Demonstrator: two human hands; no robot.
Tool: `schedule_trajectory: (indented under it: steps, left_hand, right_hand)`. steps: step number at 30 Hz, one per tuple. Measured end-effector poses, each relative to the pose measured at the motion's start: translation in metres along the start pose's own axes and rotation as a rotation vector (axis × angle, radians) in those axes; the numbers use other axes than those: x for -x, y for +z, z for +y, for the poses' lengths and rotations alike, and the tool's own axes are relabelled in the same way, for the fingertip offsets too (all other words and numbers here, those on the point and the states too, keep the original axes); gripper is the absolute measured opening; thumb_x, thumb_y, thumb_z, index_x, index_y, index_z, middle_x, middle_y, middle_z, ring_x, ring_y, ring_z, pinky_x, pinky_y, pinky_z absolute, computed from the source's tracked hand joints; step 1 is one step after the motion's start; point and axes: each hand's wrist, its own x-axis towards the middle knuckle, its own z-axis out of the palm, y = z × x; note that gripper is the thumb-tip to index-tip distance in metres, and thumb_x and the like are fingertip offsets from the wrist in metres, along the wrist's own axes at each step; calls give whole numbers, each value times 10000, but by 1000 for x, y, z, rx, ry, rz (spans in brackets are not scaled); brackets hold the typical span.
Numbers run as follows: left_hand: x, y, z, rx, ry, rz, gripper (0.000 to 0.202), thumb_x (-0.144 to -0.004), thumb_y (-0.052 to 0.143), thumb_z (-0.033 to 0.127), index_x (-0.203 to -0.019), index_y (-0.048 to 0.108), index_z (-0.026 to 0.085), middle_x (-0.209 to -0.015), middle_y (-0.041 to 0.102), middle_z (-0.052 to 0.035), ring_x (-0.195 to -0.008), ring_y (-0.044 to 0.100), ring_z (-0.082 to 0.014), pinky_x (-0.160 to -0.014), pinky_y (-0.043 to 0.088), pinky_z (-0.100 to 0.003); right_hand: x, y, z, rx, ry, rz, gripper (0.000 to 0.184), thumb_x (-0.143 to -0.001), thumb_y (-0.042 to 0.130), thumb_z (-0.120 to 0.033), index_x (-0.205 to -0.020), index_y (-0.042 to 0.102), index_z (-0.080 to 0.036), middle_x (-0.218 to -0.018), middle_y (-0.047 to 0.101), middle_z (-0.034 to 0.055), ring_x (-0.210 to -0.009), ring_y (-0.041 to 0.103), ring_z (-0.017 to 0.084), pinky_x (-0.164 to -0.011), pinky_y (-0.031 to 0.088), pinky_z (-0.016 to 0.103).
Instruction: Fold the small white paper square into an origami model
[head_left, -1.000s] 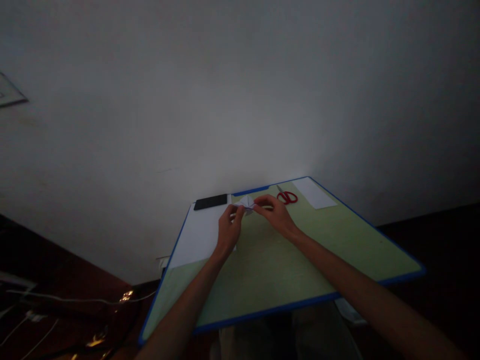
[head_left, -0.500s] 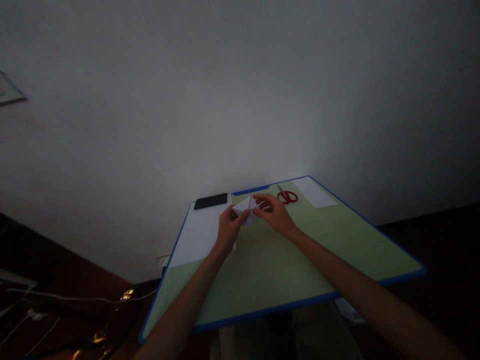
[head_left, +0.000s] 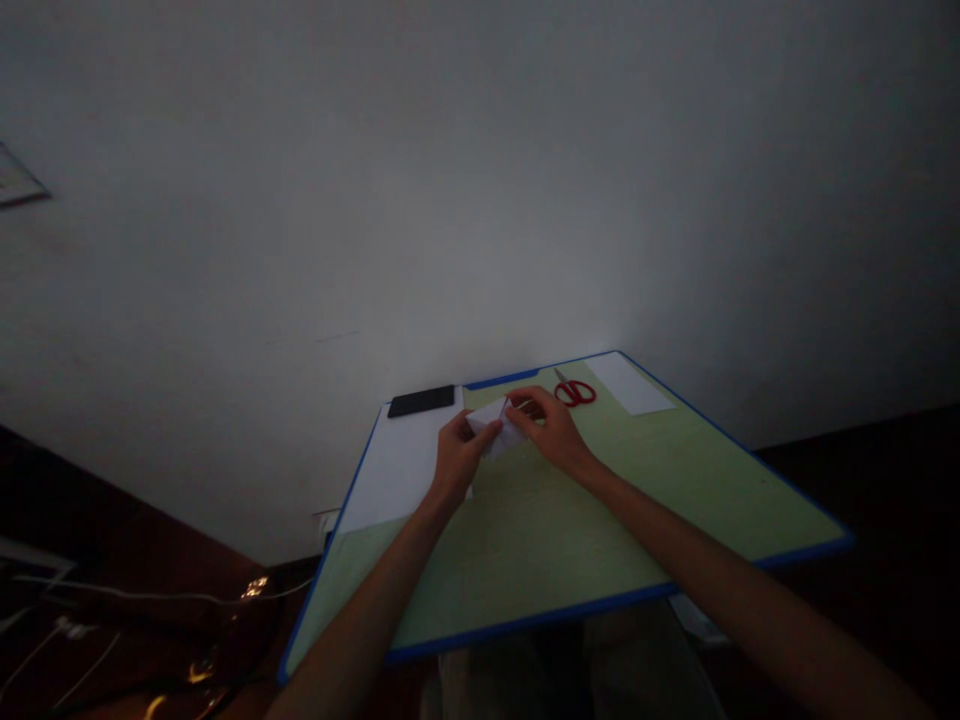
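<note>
A small folded white paper [head_left: 489, 412] is held up over the far half of the green table, between both hands. My left hand [head_left: 459, 452] grips its left side, with the thumb lying across the front face. On the other side, my right hand [head_left: 550, 425] pinches the paper's right edge and upper corner between thumb and fingers. Creases run across the paper, and its lower part hangs in the gap between the hands. My fingertips behind the sheet are hidden.
Red-handled scissors [head_left: 575, 392] lie beyond my right hand, beside a white paper strip [head_left: 632, 386]. A black phone [head_left: 421, 401] rests on a larger white sheet [head_left: 390, 470] at the left. The green table [head_left: 570, 540] has a blue rim and stands against a wall.
My right thumb has moved up and left on the paper, pressing close to the left thumb. The paper's right-hand flap has shifted slightly. Both arms stay in place.
</note>
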Motion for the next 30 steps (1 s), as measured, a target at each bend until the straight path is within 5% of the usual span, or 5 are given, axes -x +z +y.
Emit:
schedule_trajectory:
  steps: [9, 20, 30]
  left_hand:
    - [0, -1, 0, -6, -29, 33, 313, -631, 863, 347, -770, 667, 147, -690, 686, -12, -602, 594, -134, -569, 436, -241]
    - [1, 0, 0, -7, -31, 44, 329, -622, 852, 348, -801, 679, 133, -705, 693, -13, -611, 601, -130, -593, 441, -237]
    - [-1, -2, -1, 17, -90, 59, 509, -599, 865, 343, -999, 604, 165, -684, 709, -10, -552, 616, -141, -528, 444, -224]
  right_hand:
    - [-1, -2, -5, -62, 88, -16, 146, -810, 705, -305, -898, 668, -195, -829, 703, 35, -748, 671, 177, -692, 537, 305]
    - [0, -4, 0, 169, -195, -23, 31, -872, 650, -186, -889, 675, -192, -877, 594, 22, -765, 602, 141, -687, 500, 270]
    - [1, -3, -1, 122, -154, -50, 76, -860, 647, -178, -935, 660, -190, -864, 660, 28, -743, 633, 152, -683, 515, 282]
